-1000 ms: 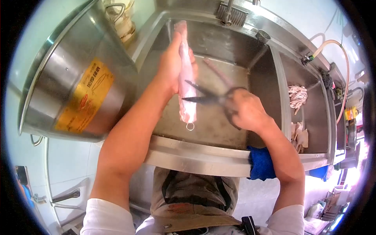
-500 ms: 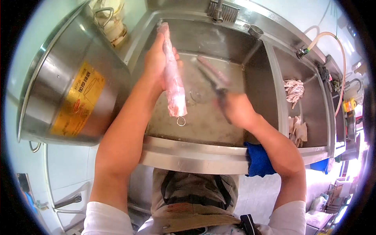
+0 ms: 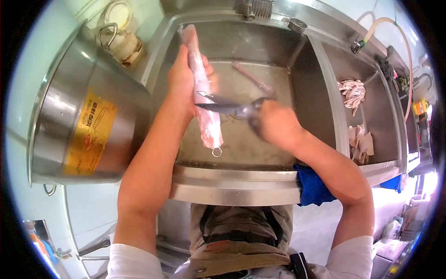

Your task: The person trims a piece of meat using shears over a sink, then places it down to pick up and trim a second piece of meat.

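In the head view, my left hand (image 3: 181, 79) is wrapped round a long strip of raw pink meat (image 3: 200, 81), held at a tilt over the sink. From the meat's lower end pokes a metal ring (image 3: 217, 152). My right hand (image 3: 280, 124) grips the dark handles of a pair of scissors (image 3: 223, 108). Their blades are spread and point left, overlapping the middle of the meat just below my left hand. A thin pinkish strip (image 3: 253, 77) lies on the sink floor behind the scissors.
The steel sink (image 3: 232, 176) has a second basin at right, holding pale strips (image 3: 353, 95) and pale flat pieces (image 3: 361, 142). A large steel pot (image 3: 55, 135) stands close on the left. A blue cloth (image 3: 315, 186) hangs over the front edge near my right forearm.
My right hand has brought the scissors left and turned them, so the blades now cross the meat and are spread. The left hand still holds the meat, with the view slightly shifted.
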### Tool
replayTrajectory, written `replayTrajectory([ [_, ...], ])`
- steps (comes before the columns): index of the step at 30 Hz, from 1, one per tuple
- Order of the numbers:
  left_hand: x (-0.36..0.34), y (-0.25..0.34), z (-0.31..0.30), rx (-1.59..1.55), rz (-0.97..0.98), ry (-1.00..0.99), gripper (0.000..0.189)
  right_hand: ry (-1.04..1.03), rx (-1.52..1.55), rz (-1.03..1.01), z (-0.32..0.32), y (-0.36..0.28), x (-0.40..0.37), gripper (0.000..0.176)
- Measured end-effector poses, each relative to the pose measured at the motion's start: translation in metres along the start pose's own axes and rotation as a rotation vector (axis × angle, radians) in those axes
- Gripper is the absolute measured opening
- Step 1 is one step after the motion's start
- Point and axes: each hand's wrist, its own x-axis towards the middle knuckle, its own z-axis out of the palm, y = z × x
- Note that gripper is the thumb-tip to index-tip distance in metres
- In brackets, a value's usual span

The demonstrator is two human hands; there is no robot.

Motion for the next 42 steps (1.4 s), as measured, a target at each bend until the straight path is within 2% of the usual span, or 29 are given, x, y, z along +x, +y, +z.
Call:
replayTrajectory([
  [3, 0.002, -0.003, -0.011, -0.111, -0.023, -0.085, 0.048, -0.047, -0.034, -0.068, 0.007, 0.01, -0.001, 0.027],
  [5, 0.0, -0.001, -0.008, -0.153, -0.042, -0.088, 0.047, -0.092, 0.011, 0.023, 0.004, 0.009, 0.001, 0.023],
  [8, -0.008, -0.002, 0.015, 0.073, 0.095, 0.16, 0.046, -0.173, 0.138, 0.162, -0.002, 0.008, 0.005, 0.018],
  [9, -0.005, -0.003, 0.014, 0.071, 0.112, 0.159, 0.047, -0.208, 0.191, 0.208, -0.004, 0.006, 0.006, 0.018],
  [11, 0.002, -0.006, 0.008, 0.067, 0.144, 0.162, 0.047, -0.165, 0.233, 0.163, -0.016, -0.002, 0.005, 0.021],
  [14, -0.005, -0.003, 0.002, 0.077, 0.075, -0.036, 0.047, -0.057, 0.17, 0.045, -0.013, 0.0, 0.004, 0.025],
  [18, -0.01, -0.006, 0.012, 0.038, 0.109, 0.041, 0.051, -0.002, -0.02, -0.066, 0.01, 0.013, 0.004, 0.027],
  [23, -0.016, -0.005, 0.014, -0.118, 0.021, -0.043, 0.052, -0.138, 0.021, 0.031, 0.01, 0.009, 0.002, 0.025],
  [26, -0.017, -0.008, 0.022, -0.074, 0.074, 0.029, 0.052, -0.155, 0.088, 0.085, 0.006, 0.012, 0.003, 0.021],
  [30, -0.019, -0.005, 0.021, 0.053, 0.107, 0.029, 0.053, -0.203, 0.254, 0.153, 0.006, 0.012, 0.007, 0.017],
  [33, -0.012, -0.007, 0.018, 0.035, 0.096, 0.027, 0.056, -0.024, 0.266, 0.032, 0.0, 0.006, 0.004, 0.021],
  [36, -0.012, -0.007, 0.02, 0.068, 0.087, 0.061, 0.056, -0.027, 0.191, 0.072, -0.008, 0.001, 0.004, 0.024],
  [39, -0.01, -0.01, 0.017, -0.019, 0.086, 0.01, 0.056, -0.145, 0.099, 0.114, 0.004, 0.004, 0.004, 0.026],
  [42, -0.018, -0.007, 0.024, 0.025, 0.083, 0.085, 0.055, -0.171, 0.057, 0.012, 0.02, 0.01, 0.0, 0.026],
])
